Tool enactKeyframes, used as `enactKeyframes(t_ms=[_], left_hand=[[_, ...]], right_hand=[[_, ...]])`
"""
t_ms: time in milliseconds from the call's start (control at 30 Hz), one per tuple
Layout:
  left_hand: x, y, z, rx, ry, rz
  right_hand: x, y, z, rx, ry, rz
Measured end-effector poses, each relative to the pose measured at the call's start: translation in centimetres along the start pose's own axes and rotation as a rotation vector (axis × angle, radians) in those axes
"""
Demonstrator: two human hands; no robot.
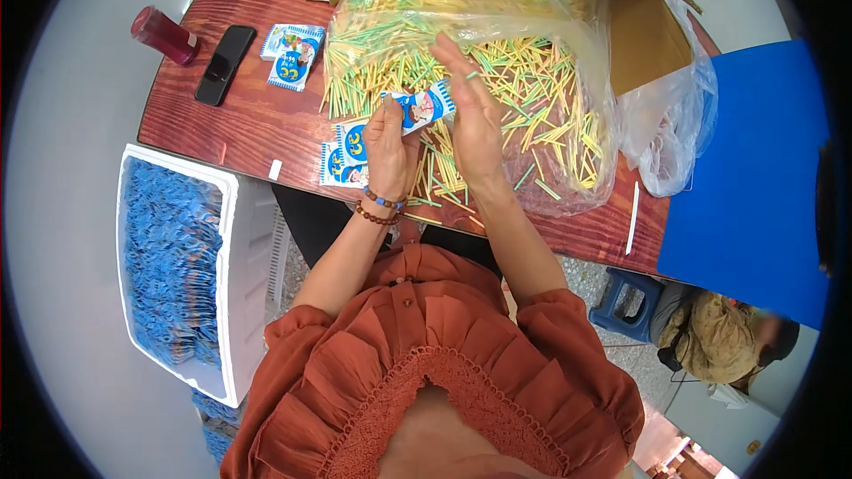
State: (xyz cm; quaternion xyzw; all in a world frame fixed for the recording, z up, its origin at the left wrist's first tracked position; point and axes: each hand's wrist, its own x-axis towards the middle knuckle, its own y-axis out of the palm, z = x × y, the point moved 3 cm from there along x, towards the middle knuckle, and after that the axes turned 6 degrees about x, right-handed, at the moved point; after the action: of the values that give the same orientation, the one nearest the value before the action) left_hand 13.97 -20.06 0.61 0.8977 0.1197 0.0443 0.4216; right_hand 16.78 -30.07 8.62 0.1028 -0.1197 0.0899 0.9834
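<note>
Sunlit red wood grain shows across a tabletop (191,120) in a pale-walled room, a speckled floor (577,282) below it. From where I stand, a clear plastic bag (596,111) spills thin yellow and green sticks (537,124) beside a cardboard box (652,49). A phone (224,65) and a red jar (166,35) rest at the left, near loose packets (295,58); a blue board (745,168) covers the right side. Beside the worker, a white foam box (232,239) is filled with blue wrappers (173,257).

Between the hands, above the sticks, is a small blue-and-white packet (428,107). The left hand (387,153) pinches its left end; the right hand (477,129) is open, fingers extended, just beside the other end, though contact cannot be told. The packet carries a coloured picture and striped ends; its lettering is too small to read. Loose ones nearby bear bold yellow characters on blue circles.
</note>
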Motion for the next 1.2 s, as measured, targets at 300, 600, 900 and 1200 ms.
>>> enactKeyframes(t_ms=[300,600,900,1200], left_hand=[[0.8,-0.2,-1.6,-0.148,0.003,0.034],[1.3,-3.2,-4.5,-0.135,0.011,-0.013],[1.4,-11.3,-9.7,0.300,0.220,-0.550],[4.4,-13.2,-9.9,0.351,0.095,-0.390]], right_hand=[[-0.5,0.5,-0.7,0.075,-0.048,0.000],[1.8,4.1,-3.6,0.021,0.112,0.219],[9.4,11.8,-9.9,-0.231,0.196,0.380],[11.3,12.6,-14.4,-0.527,0.006,0.234]])
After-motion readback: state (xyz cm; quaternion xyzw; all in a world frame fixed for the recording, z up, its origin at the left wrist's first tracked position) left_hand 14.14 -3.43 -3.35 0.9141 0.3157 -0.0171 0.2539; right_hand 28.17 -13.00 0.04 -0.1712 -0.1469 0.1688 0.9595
